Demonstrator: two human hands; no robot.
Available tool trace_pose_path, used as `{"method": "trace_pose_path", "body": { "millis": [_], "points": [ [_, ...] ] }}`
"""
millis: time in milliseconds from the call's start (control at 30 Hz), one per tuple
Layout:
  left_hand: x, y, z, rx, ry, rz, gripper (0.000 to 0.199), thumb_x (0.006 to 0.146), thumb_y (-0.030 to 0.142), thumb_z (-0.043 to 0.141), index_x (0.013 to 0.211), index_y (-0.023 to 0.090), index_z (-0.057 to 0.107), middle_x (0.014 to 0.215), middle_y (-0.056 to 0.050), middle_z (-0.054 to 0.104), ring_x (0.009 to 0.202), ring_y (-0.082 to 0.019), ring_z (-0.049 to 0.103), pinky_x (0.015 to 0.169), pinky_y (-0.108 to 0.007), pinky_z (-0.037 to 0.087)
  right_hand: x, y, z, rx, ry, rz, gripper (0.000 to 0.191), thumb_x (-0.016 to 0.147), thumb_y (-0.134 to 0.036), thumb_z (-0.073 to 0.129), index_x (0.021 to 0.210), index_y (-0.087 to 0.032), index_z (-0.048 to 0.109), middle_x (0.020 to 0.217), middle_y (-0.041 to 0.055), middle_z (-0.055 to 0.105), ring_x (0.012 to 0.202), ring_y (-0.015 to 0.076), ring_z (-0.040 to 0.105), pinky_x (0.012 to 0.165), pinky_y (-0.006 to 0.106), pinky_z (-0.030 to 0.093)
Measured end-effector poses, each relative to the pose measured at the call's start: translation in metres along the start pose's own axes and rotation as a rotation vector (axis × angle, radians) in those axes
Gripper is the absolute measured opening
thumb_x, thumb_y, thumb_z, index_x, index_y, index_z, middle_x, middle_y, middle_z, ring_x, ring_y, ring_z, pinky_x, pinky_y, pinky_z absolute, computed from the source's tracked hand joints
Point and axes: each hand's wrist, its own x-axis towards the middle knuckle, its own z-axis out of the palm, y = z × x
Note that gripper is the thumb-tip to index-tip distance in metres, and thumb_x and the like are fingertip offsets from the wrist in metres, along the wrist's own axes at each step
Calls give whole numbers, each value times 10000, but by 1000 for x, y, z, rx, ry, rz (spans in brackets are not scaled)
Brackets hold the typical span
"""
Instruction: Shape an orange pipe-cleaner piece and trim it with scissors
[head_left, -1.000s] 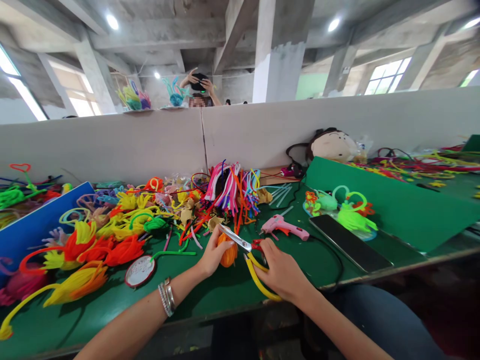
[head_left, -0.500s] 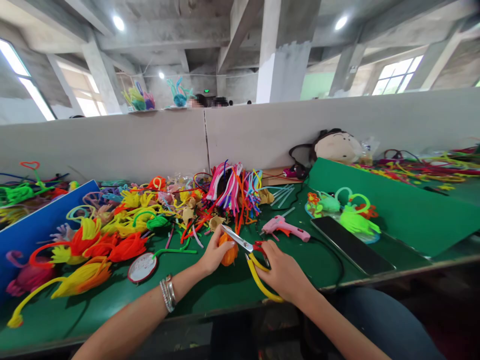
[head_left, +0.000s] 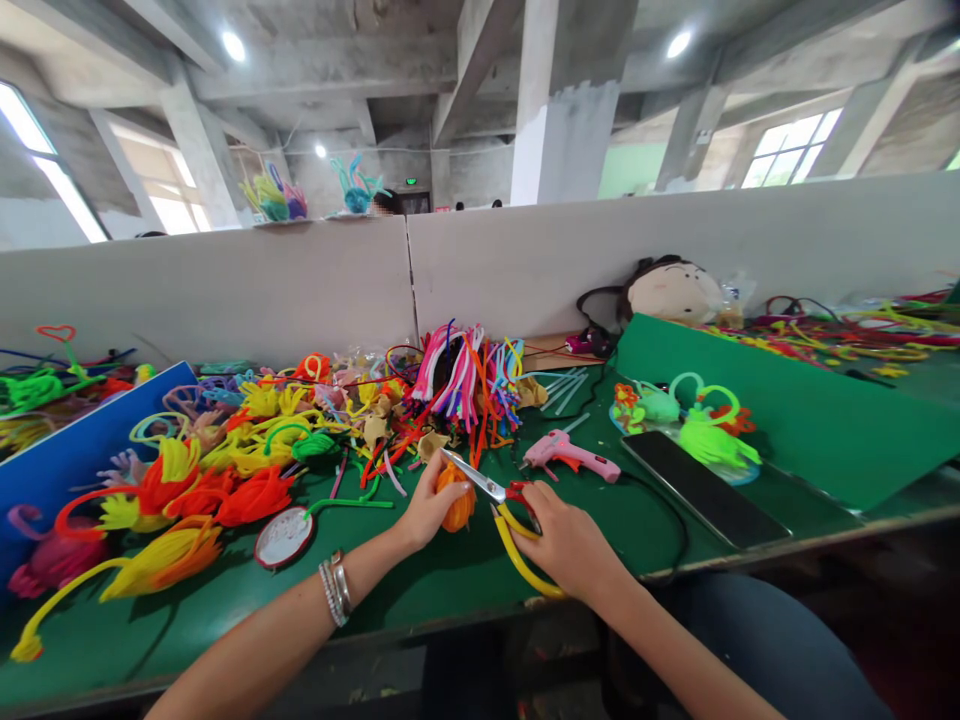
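Note:
Between the thumb and fingers of my left hand is a small orange pipe-cleaner piece, rounded like a bulb. My right hand grips a pair of scissors with yellow and red handles. The scissor blades point up and left, across the top of the orange piece and close to my left fingertips. Whether the blades touch the piece I cannot tell. A pink glue gun lies just beyond my right hand. Left of my left hand rests a round white disc with a red rim, beside a green pipe cleaner.
Finished pipe-cleaner swans and a colourful heap cover the left. A bundle of pipe cleaners stands at the back. A black phone lies right, near a green board. A blue board borders the left; a white partition runs behind.
Almost nothing differs. The view has shifted very slightly; both hands, the scissors and the orange piece keep nearly the same position.

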Motion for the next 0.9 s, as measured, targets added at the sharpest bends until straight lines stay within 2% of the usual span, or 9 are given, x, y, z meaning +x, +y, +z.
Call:
{"method": "trace_pose_path", "body": {
  "millis": [133,300,433,533,600,700,900],
  "points": [
    [-1,5,3,2,-36,22,201,685,283,582,769,179,432,728,26,454,634,-88,464,588,-214,409,3,9,-5,-75,56,33,246,734,-378,481,876,-179,511,877,53,573,679,168,572,511,239,340],
    [-1,9,4,11,-46,53,180,700,276,565,780,179,436,774,10,453,656,-102,485,598,-233,429,6,27,-16,-172,192,79,241,733,-395,474,876,-204,505,878,51,571,721,188,567,483,245,341],
    [0,8,3,37,-42,61,172,702,268,568,774,177,442,766,12,458,660,-97,480,607,-226,426,8,42,-24,-223,294,68,270,753,-378,457,945,-189,471,914,76,554,844,213,544,593,273,394],
    [1,5,3,59,-54,38,192,703,289,573,788,178,441,747,17,463,657,-98,482,605,-226,425,9,49,-24,-270,352,50,401,717,-411,492,1003,-135,442,953,122,537,905,259,514,702,331,401],
    [2,3,3,65,-62,17,210,707,308,573,796,180,432,742,19,464,659,-100,488,603,-227,425,9,48,-21,-271,369,29,458,692,-416,513,1025,-112,428,974,142,530,922,276,504,745,355,394],
    [2,1,3,76,-58,7,228,715,334,568,783,180,415,739,21,455,663,-97,484,600,-221,421,8,41,-16,-226,353,-29,439,690,-409,514,1020,-132,429,973,134,535,940,275,498,783,363,385],
    [0,2,7,125,-14,35,344,642,290,653,819,190,376,715,44,418,623,-69,443,586,-193,404,6,27,-2,-168,292,-59,444,691,-419,510,1023,-133,436,958,134,546,879,266,530,716,350,415]
  ]
}}
